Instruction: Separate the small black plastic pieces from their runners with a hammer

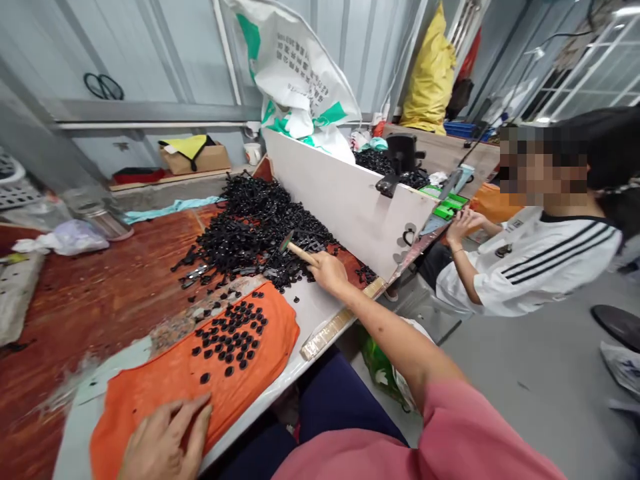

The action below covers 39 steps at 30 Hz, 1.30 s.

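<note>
My right hand (327, 270) is closed round the wooden handle of a small hammer (295, 248), whose head rests at the edge of a big heap of black plastic parts (255, 227). Flat on an orange cloth (165, 387), my left hand (163, 440) lies with its fingers spread and holds nothing. Several small black round pieces (233, 333) lie spread over the far half of the cloth.
A white upright board (345, 200) divides the bench. Beyond it another person in a white striped top (540, 260) sits handling green and black items (447, 207). White and yellow sacks (300, 73) stand at the back. The red worn table (90, 287) extends left.
</note>
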Each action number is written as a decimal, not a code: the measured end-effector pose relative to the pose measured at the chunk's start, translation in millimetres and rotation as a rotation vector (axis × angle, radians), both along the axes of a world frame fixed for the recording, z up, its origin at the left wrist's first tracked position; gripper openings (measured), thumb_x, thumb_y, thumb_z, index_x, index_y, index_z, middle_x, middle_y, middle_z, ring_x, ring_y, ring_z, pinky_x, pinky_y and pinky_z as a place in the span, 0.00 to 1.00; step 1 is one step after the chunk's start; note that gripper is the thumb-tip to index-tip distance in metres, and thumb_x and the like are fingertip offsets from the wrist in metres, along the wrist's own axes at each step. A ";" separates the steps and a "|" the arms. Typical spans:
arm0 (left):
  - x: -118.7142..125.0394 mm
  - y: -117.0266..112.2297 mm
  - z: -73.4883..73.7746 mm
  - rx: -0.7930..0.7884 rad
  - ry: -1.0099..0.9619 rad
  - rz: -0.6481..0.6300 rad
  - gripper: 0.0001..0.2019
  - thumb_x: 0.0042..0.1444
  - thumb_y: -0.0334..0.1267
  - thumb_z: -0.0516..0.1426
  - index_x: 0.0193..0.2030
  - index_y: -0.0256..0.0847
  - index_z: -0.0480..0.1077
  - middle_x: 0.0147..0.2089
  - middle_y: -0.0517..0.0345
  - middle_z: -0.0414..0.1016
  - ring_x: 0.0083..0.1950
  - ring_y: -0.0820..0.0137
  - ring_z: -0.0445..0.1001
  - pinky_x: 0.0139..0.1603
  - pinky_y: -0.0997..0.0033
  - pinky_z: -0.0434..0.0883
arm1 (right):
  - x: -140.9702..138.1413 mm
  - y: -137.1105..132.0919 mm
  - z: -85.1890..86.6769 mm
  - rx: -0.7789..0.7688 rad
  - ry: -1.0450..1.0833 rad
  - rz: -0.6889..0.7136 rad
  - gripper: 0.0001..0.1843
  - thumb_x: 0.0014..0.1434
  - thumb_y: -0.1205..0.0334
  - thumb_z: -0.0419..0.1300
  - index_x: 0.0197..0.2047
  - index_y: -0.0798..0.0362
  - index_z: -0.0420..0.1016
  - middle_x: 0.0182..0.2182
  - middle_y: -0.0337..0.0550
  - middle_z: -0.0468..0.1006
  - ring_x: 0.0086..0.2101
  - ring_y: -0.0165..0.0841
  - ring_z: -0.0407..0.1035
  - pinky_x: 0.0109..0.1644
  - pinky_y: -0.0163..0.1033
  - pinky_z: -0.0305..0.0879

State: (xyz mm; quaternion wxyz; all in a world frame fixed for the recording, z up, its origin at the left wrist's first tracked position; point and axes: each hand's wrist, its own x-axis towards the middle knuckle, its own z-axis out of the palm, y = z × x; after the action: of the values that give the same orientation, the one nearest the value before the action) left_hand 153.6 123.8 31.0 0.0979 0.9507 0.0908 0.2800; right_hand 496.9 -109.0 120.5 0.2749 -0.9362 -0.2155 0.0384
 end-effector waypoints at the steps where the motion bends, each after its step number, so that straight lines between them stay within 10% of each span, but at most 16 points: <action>1: 0.1 -2.3 2.8 0.007 0.007 0.012 0.13 0.64 0.48 0.54 0.43 0.48 0.79 0.39 0.52 0.78 0.39 0.58 0.76 0.45 0.57 0.73 | 11.2 12.2 0.2 0.006 0.009 0.013 0.13 0.68 0.58 0.61 0.54 0.45 0.79 0.53 0.42 0.79 0.52 0.37 0.72 0.56 0.40 0.66; 6: 2.7 -13.2 15.0 0.049 0.033 0.073 0.13 0.66 0.47 0.55 0.44 0.45 0.79 0.39 0.53 0.78 0.40 0.62 0.76 0.48 0.60 0.71 | 43.9 49.0 -1.6 0.094 0.111 0.046 0.19 0.69 0.54 0.63 0.59 0.53 0.74 0.57 0.49 0.76 0.52 0.42 0.74 0.55 0.54 0.73; 13: 5.8 -19.3 19.5 0.002 0.010 0.094 0.15 0.67 0.47 0.53 0.42 0.45 0.79 0.38 0.55 0.78 0.40 0.63 0.75 0.46 0.62 0.70 | 57.0 38.7 23.9 0.541 0.292 -0.040 0.19 0.69 0.54 0.63 0.58 0.55 0.74 0.52 0.48 0.77 0.46 0.38 0.76 0.48 0.48 0.77; 21: 19.3 -51.0 60.9 -0.059 -0.153 0.077 0.10 0.68 0.44 0.55 0.46 0.44 0.77 0.40 0.56 0.76 0.42 0.64 0.75 0.47 0.63 0.70 | -14.0 -10.5 53.2 1.035 0.733 0.199 0.20 0.50 0.52 0.75 0.37 0.52 0.71 0.22 0.27 0.66 0.16 0.18 0.48 0.17 0.27 0.50; 28: 65.3 -119.7 127.7 -0.152 -0.258 -0.020 0.17 0.69 0.37 0.54 0.62 0.42 0.68 0.59 0.49 0.76 0.61 0.60 0.72 0.66 0.57 0.67 | -103.2 -17.9 38.1 1.115 1.082 0.362 0.22 0.45 0.53 0.78 0.34 0.52 0.71 0.23 0.29 0.71 0.13 0.15 0.44 0.15 0.26 0.46; 34: 77.1 -138.9 121.0 -0.590 -0.061 0.030 0.15 0.72 0.44 0.47 0.54 0.41 0.72 0.49 0.53 0.82 0.48 0.65 0.79 0.52 0.64 0.73 | -160.3 -3.1 17.5 1.128 1.175 0.297 0.21 0.46 0.52 0.78 0.31 0.52 0.71 0.12 0.22 0.60 0.12 0.18 0.46 0.16 0.26 0.46; 39: 38.4 -93.3 111.7 -0.671 0.013 0.303 0.19 0.70 0.50 0.46 0.46 0.42 0.73 0.42 0.54 0.82 0.42 0.64 0.78 0.44 0.67 0.70 | -160.7 -18.9 6.1 0.862 0.910 0.349 0.19 0.53 0.49 0.72 0.41 0.53 0.78 0.25 0.34 0.77 0.14 0.20 0.52 0.16 0.30 0.46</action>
State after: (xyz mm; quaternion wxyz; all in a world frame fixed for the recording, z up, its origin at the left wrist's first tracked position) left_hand 191.9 30.5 142.7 0.3610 0.8433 0.3178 0.2400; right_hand 336.2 -128.0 126.7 0.6795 -0.5832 -0.2227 0.3855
